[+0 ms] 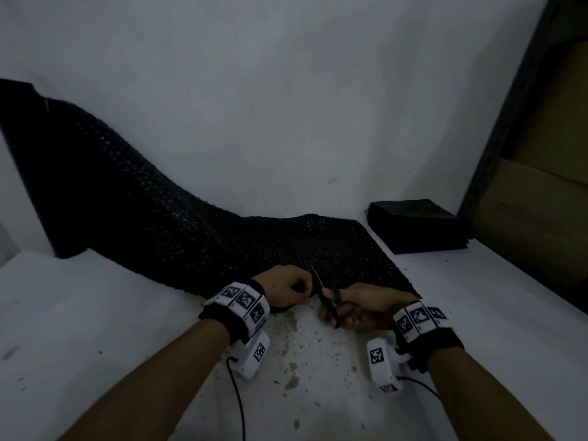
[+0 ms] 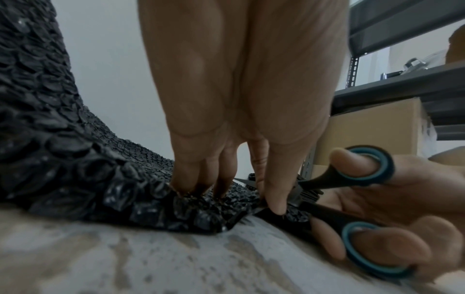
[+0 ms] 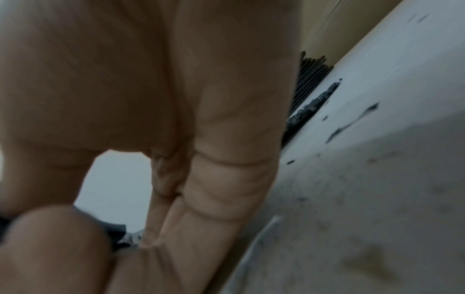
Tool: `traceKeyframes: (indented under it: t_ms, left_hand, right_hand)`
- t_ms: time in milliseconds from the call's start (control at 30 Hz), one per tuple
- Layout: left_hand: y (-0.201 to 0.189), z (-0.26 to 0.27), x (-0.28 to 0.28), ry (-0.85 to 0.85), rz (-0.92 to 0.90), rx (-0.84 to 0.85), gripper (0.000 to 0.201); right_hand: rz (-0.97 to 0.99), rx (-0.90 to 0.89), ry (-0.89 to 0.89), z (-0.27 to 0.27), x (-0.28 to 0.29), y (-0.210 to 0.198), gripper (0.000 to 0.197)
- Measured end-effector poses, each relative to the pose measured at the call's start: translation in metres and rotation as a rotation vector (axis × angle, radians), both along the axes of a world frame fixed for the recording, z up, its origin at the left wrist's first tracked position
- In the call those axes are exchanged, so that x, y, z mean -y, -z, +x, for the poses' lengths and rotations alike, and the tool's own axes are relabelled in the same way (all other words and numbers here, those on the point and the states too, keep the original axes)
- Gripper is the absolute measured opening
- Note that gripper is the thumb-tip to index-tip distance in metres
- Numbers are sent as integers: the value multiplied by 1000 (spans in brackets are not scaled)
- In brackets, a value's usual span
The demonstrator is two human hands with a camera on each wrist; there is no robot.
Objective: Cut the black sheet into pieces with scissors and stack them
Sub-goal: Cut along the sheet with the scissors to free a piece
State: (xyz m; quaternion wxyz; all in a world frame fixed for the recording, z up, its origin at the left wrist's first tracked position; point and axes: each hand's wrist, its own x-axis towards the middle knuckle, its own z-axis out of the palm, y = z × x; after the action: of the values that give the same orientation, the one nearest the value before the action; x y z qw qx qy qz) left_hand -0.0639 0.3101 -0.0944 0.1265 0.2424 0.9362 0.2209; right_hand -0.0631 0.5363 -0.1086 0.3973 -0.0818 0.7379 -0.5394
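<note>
We had a stack (image 1: 416,224) of cut pieces right of the black sheet (image 1: 152,205); much sheet remained. Our left hand (image 1: 288,286) pinched its near edge; our right hand (image 1: 366,308) gripped scissors (image 1: 327,300) starting another cut.

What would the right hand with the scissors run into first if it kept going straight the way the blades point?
The black sheet: the right hand aims the scissors into its near edge, beside the left hand pinching it. Depth is unclear, but nothing else seems nearer.
</note>
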Motion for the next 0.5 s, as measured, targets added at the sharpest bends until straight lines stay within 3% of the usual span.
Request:
traceKeyframes:
  t_ms: [267, 500]
  left_hand:
    - [0, 0, 2, 12, 6, 2, 7]
    - [1, 0, 2, -1, 6, 0, 9]
  right_hand:
    - [-49, -59, 35, -1, -8, 11, 36]
    - [6, -63, -33, -7, -1, 9, 53]
